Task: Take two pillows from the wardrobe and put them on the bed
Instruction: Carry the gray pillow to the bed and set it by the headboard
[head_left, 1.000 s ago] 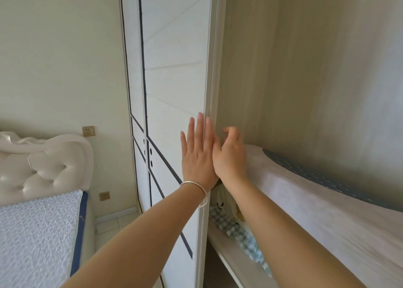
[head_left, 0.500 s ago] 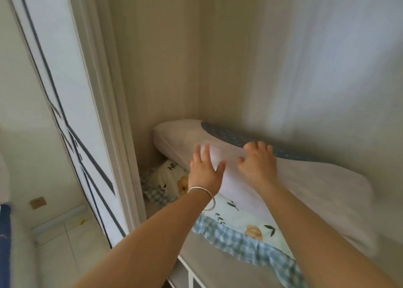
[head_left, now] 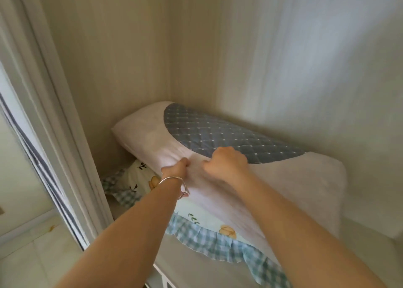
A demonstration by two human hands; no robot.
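Observation:
A long white pillow (head_left: 309, 185) with a quilted blue oval panel on top lies inside the wardrobe, stacked on a second pillow (head_left: 196, 226) with a flower print and a blue checked frill. My left hand (head_left: 175, 170), with a silver bangle on its wrist, is clenched on the white pillow's front edge. My right hand (head_left: 226, 163) is fisted right beside it, gripping the same pillow at the edge of the blue panel. The fabric bunches between the two hands. The bed is out of view.
The pillows rest on a pale wardrobe shelf (head_left: 187, 272). Beige wardrobe walls (head_left: 122, 58) close in behind and to the left. The sliding door frame (head_left: 54, 122) stands at the left, with tiled floor (head_left: 32, 250) beyond it.
A second ago both hands were flat on the sliding door's edge. The view has swung into the wardrobe, and the open hands that reached the white pillow have closed on it.

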